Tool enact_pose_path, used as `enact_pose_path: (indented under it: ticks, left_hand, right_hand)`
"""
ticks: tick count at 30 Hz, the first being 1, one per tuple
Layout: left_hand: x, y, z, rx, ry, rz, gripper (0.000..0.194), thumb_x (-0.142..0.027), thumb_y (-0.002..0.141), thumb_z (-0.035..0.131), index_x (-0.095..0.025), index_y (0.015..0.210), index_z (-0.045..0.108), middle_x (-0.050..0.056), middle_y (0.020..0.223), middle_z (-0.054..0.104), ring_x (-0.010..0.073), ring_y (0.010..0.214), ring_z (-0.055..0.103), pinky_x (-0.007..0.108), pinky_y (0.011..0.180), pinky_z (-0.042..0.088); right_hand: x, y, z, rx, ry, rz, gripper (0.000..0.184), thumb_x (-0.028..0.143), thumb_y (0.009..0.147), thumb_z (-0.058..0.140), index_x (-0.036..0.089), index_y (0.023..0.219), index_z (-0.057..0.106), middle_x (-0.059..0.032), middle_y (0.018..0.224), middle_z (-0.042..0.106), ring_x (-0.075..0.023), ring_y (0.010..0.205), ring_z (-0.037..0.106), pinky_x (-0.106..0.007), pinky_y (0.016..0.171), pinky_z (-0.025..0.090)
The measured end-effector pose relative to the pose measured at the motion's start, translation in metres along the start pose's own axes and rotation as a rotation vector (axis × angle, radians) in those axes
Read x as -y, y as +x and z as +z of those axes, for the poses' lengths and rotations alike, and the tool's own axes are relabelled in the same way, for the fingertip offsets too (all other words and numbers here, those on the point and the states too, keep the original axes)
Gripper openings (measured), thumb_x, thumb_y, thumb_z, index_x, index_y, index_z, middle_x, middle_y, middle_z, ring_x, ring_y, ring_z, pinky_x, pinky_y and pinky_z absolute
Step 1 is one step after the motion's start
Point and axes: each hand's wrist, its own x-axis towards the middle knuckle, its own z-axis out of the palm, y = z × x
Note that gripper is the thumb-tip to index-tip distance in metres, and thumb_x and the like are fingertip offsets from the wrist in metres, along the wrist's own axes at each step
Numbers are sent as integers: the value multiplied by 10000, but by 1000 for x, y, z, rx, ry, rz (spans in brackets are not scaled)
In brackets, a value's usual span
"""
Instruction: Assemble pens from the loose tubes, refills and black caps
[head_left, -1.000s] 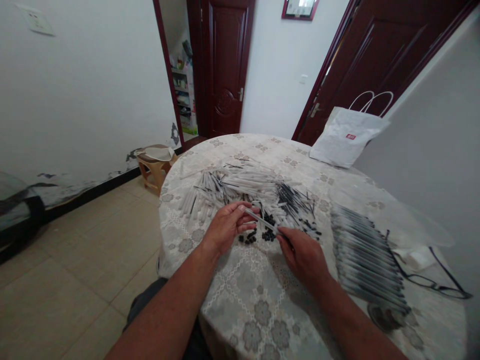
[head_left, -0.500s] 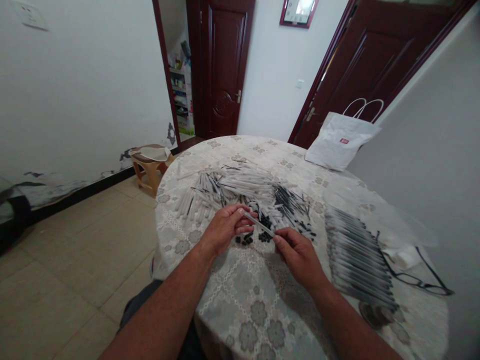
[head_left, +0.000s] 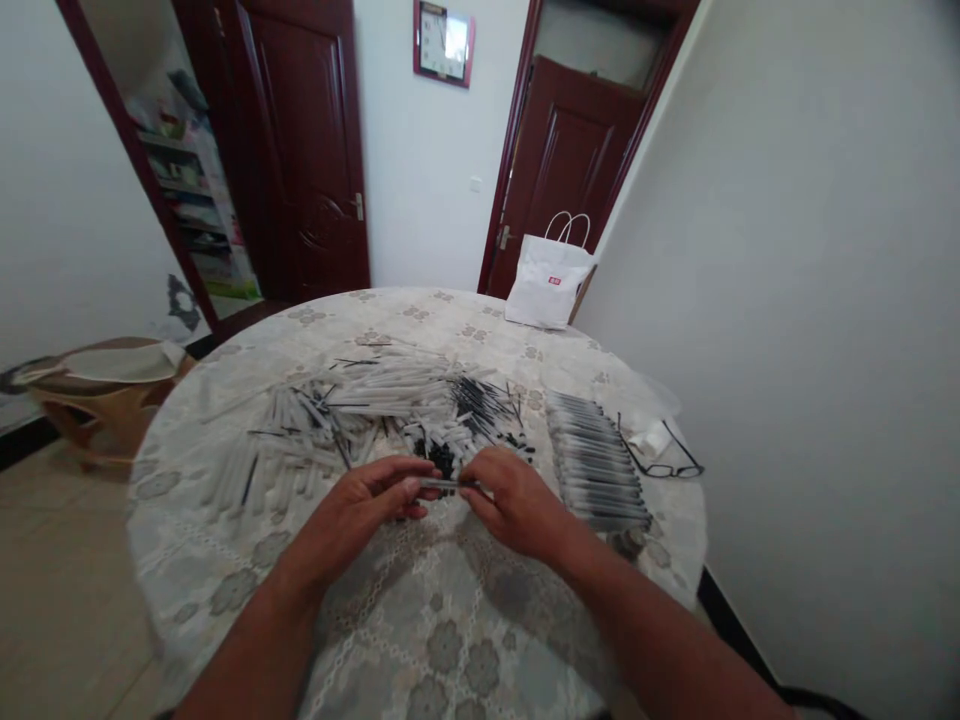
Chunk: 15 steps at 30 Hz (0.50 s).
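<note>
A slim, pale pen barrel (head_left: pixel 438 484) lies level between my two hands, above the near side of the pile. My left hand (head_left: pixel 373 503) pinches its left end between thumb and fingers. My right hand (head_left: pixel 519 503) is closed around the right end, and its fingers hide that tip. Just behind the hands sits a heap of small black caps (head_left: pixel 439 458). Beyond it are loose white pen barrels (head_left: pixel 386 388) and a bunch of thin black refills (head_left: pixel 478 402). To the right of my right hand, finished-looking pens (head_left: pixel 596 462) lie side by side in a row.
The round table has a patterned cloth (head_left: pixel 442 590). Eyeglasses (head_left: pixel 667 468) lie at its right, and a small dark round object (head_left: pixel 627 543) is near the row of pens. A white paper bag (head_left: pixel 551 285) stands at the back. A stool (head_left: pixel 105 400) is at the left.
The view has swung to the right. My hands have come closer together on the pen barrel, so less of it shows between them, and it now lies more level.
</note>
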Motion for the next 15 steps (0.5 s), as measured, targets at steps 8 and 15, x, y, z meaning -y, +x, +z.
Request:
enact_pose_path:
  ticks: [8, 15]
  left_hand:
    - [-1, 1, -17, -221, -15, 32, 391, -431, 776, 797, -173, 1065, 740, 149, 1064, 764, 288, 916, 752, 379, 761, 627]
    - [-5, 2, -43, -553, -148, 92, 329, -335, 735, 810, -149, 989, 714, 92, 964, 763, 211, 811, 735, 308, 692, 631]
  right_hand:
    - [-112, -5, -91, -7, -374, 186, 172, 236, 982, 560, 178, 1051, 707, -86, 1005, 693, -212, 970, 604, -330, 915, 444]
    - [-215, -9, -112, 237, -613, 537, 264, 195, 936, 542, 153, 1068, 766, -142, 1096, 737, -232, 1037, 641, -286, 876, 431]
